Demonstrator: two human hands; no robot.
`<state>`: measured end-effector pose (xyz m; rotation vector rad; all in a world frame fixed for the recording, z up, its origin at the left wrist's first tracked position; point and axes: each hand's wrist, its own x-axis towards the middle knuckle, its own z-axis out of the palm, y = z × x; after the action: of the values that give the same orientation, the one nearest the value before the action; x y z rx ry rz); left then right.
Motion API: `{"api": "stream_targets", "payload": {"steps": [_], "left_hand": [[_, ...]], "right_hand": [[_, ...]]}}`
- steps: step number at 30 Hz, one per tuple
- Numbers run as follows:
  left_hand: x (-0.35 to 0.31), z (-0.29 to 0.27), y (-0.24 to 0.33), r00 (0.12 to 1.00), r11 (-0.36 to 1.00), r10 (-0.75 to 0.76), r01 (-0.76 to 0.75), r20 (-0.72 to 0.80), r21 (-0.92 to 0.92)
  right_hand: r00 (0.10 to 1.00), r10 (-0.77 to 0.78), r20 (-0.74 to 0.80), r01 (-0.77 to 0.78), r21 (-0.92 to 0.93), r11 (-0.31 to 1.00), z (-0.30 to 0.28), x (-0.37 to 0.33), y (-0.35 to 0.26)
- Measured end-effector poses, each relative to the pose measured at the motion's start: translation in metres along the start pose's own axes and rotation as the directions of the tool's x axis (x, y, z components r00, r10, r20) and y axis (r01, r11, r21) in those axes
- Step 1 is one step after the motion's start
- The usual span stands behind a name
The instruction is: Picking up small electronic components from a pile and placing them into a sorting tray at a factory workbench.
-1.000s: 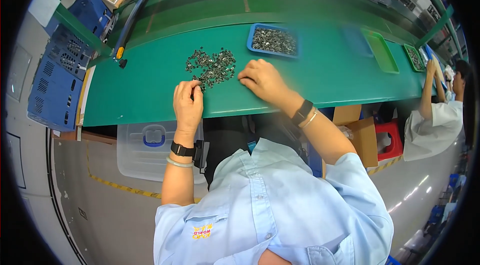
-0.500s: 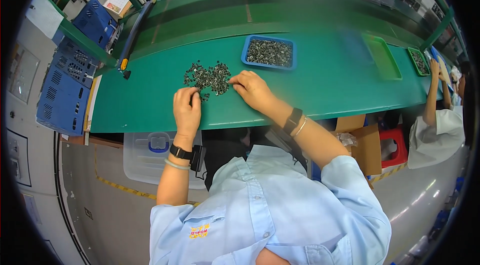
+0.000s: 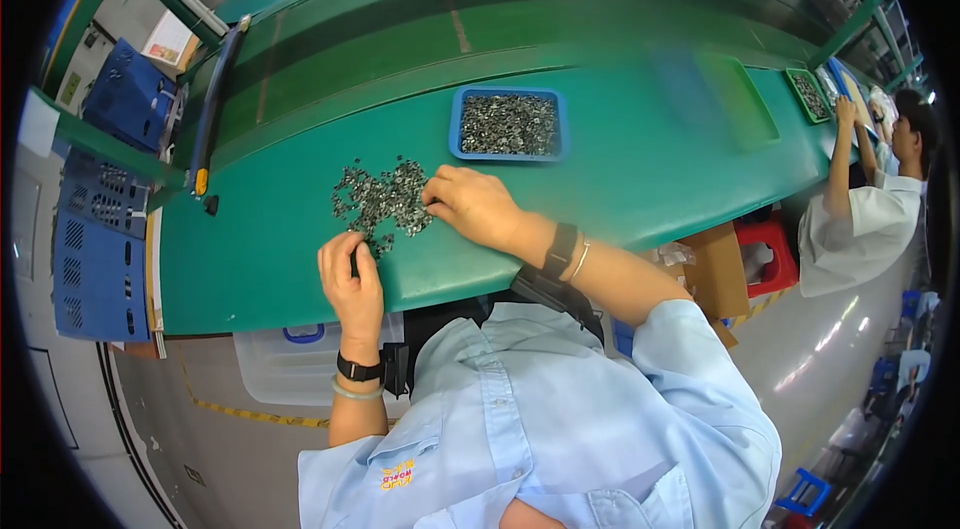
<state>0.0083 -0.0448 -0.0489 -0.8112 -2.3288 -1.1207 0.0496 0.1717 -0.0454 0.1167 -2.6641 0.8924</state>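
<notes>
A loose pile of small dark and silvery metal pieces is spread on the green tabletop. At its near edge is my left hand, thumb and fingers bent together around a spot beside a few stray pieces. My right hand reaches in from the right, its curled fingertips touching the pile's right side. Whatever either set of fingertips pinches is too small or hidden to make out. Behind my right hand stands a blue tray filled with similar small pieces.
A green conveyor belt runs behind the tabletop. Blue perforated bins stand at the left. Toward the right are a green tray and a smaller green tray of pieces, near a co-worker. A cardboard box sits below.
The whole view has shifted and turned, so the pile and tray appear further left and lower. Both hands stay at the pile; the fingers have moved only slightly.
</notes>
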Motion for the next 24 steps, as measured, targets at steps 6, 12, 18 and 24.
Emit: {"api": "stream_targets", "payload": {"steps": [6,12,18,24], "left_hand": [[0.000,0.000,0.006,1.000,0.996,0.005,-0.005,0.003,0.091],[0.005,0.007,0.009,0.999,0.984,0.035,-0.034,-0.001,0.174],[0.002,0.006,0.005,0.997,0.969,-0.027,0.044,-0.072,0.243],[0.005,0.007,0.009,0.993,0.962,-0.048,0.075,-0.107,0.264]], "right_hand": [[1.000,0.029,0.010,-0.030,0.253,0.967,0.000,-0.001,0.014],[0.999,0.050,-0.018,-0.038,0.413,0.910,-0.008,0.003,0.023],[0.998,0.032,0.047,-0.048,0.395,0.917,-0.010,0.005,0.020],[0.990,-0.081,0.115,0.049,0.258,0.965,-0.014,0.009,0.018]]}}
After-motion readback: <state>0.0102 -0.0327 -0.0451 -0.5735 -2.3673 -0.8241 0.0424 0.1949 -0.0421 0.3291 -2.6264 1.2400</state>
